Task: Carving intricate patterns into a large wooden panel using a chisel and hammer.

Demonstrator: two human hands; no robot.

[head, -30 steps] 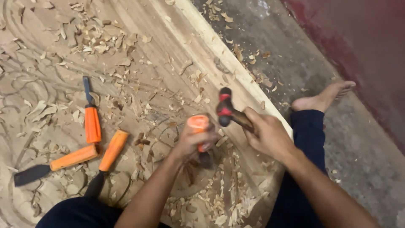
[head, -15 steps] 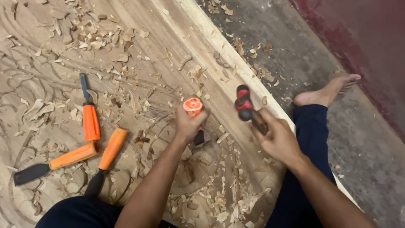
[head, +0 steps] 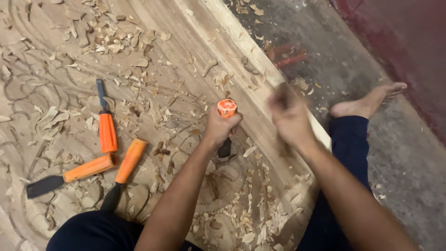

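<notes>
Head view: looking straight down at a big carved wood panel point(head: 153, 42) on the floor, covered in wood shavings point(head: 251, 223), with the person sitting at its near edge.

Spare chisels, left: three orange-handled chisels lying loose on the panel. One sits flat with its wide blade pointing left point(head: 69, 175), one stands upright-ish in the frame with a narrow dark blade pointing far point(head: 106, 118), and one is angled with its blade toward the near side point(head: 124, 171). The two lower handles are just beside each other; nobody's touching any of them.

Left hand: the left hand point(head: 218, 128) is wrapped tight around the working chisel point(head: 226, 111), fingers fully closed on the handle. The orange butt end pokes out the top, and the dark blade comes out below the fist and meets the wood near the panel's right border.

Step in hand: looks to me like mid-strike carving, chisel planted and the other hand swinging.

Right hand: the right hand point(head: 288, 116) is a motion-blurred smear just right of the chisel. It seems curled into a fist, but honestly I can't tell what's in it; a reddish blurred streak point(head: 288, 55) shows farther up over the concrete floor point(head: 353, 69).

Next move, my guess: needs the blow to land square on the chisel's butt, clear of the left knuckles, with the blade angle held steady.

Far right: bare foot point(head: 367, 102) resting on the floor by a dark red wall point(head: 409, 42).
</notes>
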